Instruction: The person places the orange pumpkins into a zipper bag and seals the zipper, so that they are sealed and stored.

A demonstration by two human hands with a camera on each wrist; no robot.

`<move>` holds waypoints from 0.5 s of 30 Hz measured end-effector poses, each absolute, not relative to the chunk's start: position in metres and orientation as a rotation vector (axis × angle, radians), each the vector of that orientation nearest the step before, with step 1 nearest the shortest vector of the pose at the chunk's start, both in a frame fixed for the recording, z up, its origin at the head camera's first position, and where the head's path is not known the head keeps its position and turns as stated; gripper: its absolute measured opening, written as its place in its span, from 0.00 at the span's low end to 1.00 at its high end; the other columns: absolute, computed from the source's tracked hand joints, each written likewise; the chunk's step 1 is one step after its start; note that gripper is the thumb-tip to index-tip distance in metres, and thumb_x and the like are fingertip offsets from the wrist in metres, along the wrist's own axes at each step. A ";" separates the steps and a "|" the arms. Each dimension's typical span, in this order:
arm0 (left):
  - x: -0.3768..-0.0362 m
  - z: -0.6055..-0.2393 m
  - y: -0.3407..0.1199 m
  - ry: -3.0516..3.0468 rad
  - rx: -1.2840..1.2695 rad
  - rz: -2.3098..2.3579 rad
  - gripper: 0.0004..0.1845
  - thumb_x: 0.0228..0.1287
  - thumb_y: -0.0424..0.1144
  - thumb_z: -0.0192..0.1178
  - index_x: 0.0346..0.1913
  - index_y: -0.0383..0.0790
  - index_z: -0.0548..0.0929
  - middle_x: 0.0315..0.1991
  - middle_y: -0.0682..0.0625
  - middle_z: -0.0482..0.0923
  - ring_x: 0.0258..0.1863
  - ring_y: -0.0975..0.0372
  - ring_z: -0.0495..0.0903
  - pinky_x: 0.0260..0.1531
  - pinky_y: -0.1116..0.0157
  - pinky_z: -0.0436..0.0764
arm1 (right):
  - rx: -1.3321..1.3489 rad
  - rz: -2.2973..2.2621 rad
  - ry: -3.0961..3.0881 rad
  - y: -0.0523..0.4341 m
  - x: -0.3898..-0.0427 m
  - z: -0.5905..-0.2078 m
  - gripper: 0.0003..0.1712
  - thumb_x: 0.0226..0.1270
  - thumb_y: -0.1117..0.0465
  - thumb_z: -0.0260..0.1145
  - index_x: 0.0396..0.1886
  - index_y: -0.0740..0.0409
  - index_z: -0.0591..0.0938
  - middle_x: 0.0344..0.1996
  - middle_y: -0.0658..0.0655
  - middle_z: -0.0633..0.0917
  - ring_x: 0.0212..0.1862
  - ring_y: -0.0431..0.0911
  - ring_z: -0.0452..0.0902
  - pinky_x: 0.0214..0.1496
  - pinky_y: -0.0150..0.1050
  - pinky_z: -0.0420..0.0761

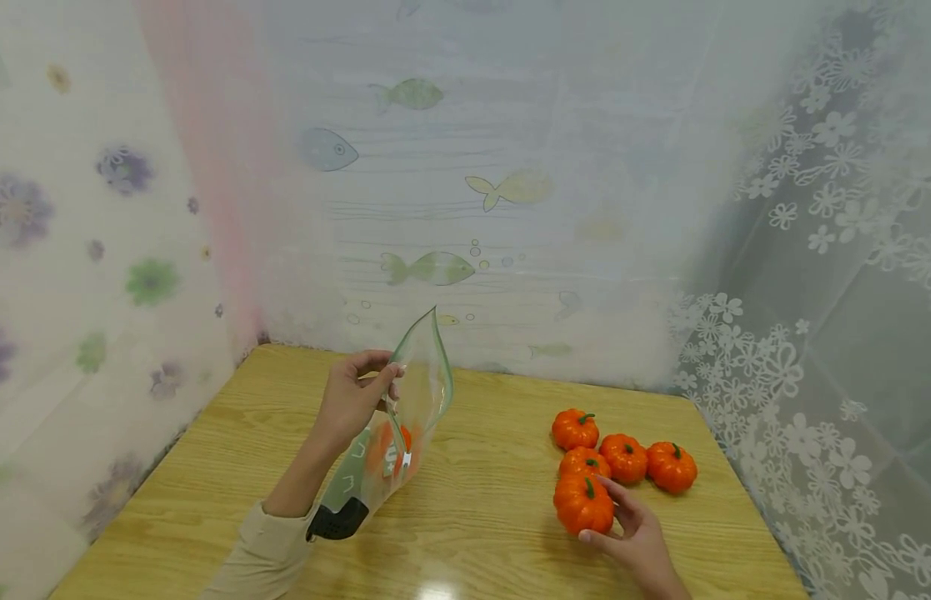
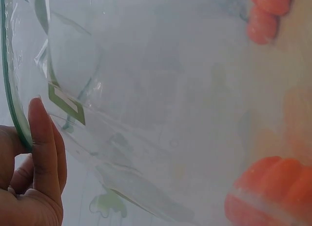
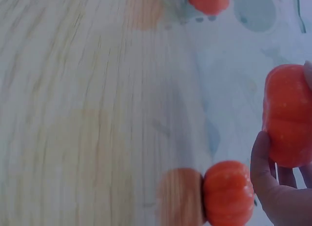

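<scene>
My left hand point(image 1: 354, 392) pinches the green-edged rim of a clear plastic bag point(image 1: 405, 417) and holds it upright above the wooden table point(image 1: 473, 517). An orange toy pumpkin point(image 1: 393, 446) lies inside the bag. In the left wrist view the fingers point(image 2: 41, 148) clamp the bag's rim point(image 2: 12, 104), with the pumpkin inside the bag point(image 2: 273, 192) showing through the film. My right hand point(image 1: 633, 529) grips the nearest pumpkin point(image 1: 583, 502) on the table. The right wrist view shows the thumb point(image 3: 261, 162) curled round that pumpkin point(image 3: 287, 113).
Three more small orange pumpkins point(image 1: 623, 457) sit clustered behind the gripped one at the table's right. Patterned plastic curtains with fish and flowers point(image 1: 435, 208) enclose the table on three sides. A lace curtain point(image 1: 810, 375) hangs close to the right edge.
</scene>
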State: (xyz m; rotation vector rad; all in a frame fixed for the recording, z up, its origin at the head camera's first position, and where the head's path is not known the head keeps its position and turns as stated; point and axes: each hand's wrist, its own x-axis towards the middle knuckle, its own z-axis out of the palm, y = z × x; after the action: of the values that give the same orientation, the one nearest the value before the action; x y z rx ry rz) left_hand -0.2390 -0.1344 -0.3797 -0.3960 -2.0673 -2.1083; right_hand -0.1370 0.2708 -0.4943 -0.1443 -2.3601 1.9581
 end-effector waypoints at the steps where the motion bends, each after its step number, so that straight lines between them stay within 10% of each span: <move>1: -0.239 -0.380 -0.134 -2.065 -0.396 -2.111 0.13 0.76 0.31 0.57 0.56 0.24 0.79 0.38 0.51 0.83 0.22 0.66 0.80 0.24 0.65 0.86 | -0.128 1.967 -2.355 0.269 -0.137 -0.494 0.45 0.53 0.74 0.78 0.73 0.62 0.71 0.56 0.29 0.78 0.55 0.25 0.76 0.51 0.38 0.86; 10: -0.238 -0.380 -0.134 -2.061 -0.393 -2.125 0.13 0.76 0.30 0.56 0.56 0.24 0.79 0.38 0.52 0.83 0.23 0.66 0.80 0.24 0.65 0.86 | -0.096 2.017 -2.306 0.251 -0.138 -0.489 0.45 0.55 0.73 0.77 0.73 0.61 0.71 0.59 0.31 0.77 0.58 0.25 0.74 0.55 0.28 0.80; 15: -0.238 -0.381 -0.133 -2.055 -0.406 -2.121 0.14 0.76 0.30 0.56 0.56 0.22 0.78 0.40 0.44 0.83 0.23 0.66 0.80 0.24 0.65 0.86 | -0.113 2.046 -2.287 0.238 -0.140 -0.486 0.44 0.56 0.72 0.77 0.73 0.63 0.70 0.69 0.52 0.74 0.58 0.23 0.73 0.58 0.23 0.76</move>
State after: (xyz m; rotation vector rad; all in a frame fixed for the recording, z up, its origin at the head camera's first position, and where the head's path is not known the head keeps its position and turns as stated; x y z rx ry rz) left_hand -0.2377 -0.1333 -0.3805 -0.4061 -2.0552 -2.1213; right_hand -0.1402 0.2384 -0.4860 -0.1127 -2.2869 2.0464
